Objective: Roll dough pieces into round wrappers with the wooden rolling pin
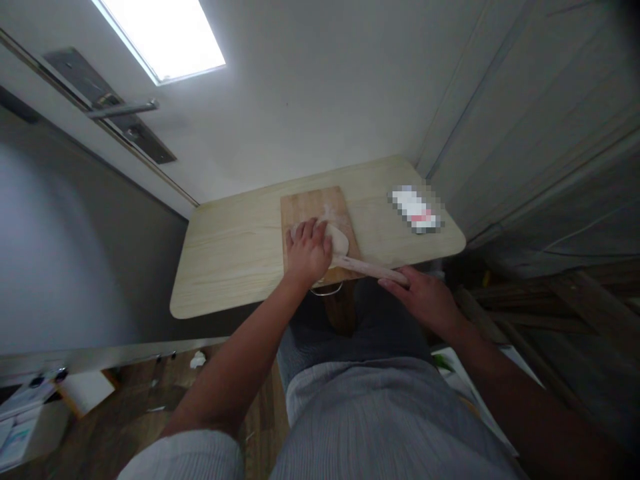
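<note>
A flat round of pale dough (338,239) lies on a wooden cutting board (313,202) dusted with flour. My left hand (309,252) rests over the dough's left part, fingers spread and covering some of it. In my right hand (425,293), thumb and fingers close around one end of a wooden rolling pin (373,269). The pin slants from that hand across the board's near right corner, its far end at the near edge of the dough. Whether that end presses on the dough I cannot tell.
The board sits on a narrow pale wooden table (230,250) against a white door with a metal handle (125,109). A blurred-out white item (414,208) lies on the table's right side. A metal ring (327,291) hangs at the board's near edge. Wooden slats (540,320) stand at the right.
</note>
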Demonstrator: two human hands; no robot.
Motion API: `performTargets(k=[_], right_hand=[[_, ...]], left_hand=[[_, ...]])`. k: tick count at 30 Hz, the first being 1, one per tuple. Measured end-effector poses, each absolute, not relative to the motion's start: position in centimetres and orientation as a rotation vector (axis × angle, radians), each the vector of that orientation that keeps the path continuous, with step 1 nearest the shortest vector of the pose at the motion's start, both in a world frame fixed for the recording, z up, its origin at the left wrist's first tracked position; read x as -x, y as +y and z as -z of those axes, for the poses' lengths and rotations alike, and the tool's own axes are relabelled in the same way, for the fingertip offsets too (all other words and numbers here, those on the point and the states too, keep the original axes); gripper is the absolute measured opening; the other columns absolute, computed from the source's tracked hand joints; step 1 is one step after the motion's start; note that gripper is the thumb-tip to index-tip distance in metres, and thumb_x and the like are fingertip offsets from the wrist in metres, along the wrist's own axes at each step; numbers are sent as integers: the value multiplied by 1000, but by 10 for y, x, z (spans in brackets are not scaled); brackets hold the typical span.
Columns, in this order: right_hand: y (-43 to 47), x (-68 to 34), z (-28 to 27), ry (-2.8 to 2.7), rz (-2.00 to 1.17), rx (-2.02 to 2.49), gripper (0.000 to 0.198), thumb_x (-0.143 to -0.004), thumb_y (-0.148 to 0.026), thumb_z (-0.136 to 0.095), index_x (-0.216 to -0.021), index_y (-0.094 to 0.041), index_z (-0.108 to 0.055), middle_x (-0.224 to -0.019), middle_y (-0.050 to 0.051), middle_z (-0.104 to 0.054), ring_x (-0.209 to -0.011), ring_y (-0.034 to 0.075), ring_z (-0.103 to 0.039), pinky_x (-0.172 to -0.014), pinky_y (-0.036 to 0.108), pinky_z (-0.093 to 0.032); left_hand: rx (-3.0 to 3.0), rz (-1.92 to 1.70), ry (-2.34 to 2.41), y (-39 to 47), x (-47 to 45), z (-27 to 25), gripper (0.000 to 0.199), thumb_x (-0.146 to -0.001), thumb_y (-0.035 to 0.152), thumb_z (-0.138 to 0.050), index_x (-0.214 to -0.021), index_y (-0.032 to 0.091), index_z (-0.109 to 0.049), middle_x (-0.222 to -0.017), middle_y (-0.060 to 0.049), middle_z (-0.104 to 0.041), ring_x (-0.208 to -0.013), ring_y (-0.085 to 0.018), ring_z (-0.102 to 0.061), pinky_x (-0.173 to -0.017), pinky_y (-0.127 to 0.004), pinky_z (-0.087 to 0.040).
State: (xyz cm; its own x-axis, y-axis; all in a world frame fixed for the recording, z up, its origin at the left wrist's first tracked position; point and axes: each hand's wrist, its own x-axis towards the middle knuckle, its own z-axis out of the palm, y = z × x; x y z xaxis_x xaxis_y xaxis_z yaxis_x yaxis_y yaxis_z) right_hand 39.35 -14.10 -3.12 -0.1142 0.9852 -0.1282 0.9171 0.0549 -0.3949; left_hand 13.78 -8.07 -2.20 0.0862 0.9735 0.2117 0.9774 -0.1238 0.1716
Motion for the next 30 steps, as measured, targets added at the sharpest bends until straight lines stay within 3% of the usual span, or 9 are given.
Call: performTargets(k=[12,26,30], right_hand=[[-153,-390,31,-2203,-590,1956,50,-92,-69,-43,-85,-23,-62,-77,5,-71,-72,23,-66,-58,29,-32],[-167,-381,35,-2371,-613,1893,43,-94,-62,-47,-82,-23,-60,-78,6,-71,-72,22,-66,-56,28,-28],[-166,-374,42,-2362,-630,1796,38,-93,-58,-50,-81,-22,-58,-77,5,-70,-70,20,-65,-56,28,-28]], left_hand=[[2287,377,-2062,-98,-134,23,53,-100,40,-32,-151,25,-36,-159,-7,-40,-148,-26,-31,-122,-52,-16],[2272,382,-2112,-135,-125,33,60,-102,42,-26,-158,21,-22,-162,-9,-34,-152,-22,-24,-124,-49,-15],[2282,434,-2145,-137,-123,29,59,-102,44,-28,-157,22,-25,-161,-9,-36,-152,-24,-25,-123,-54,-18]])
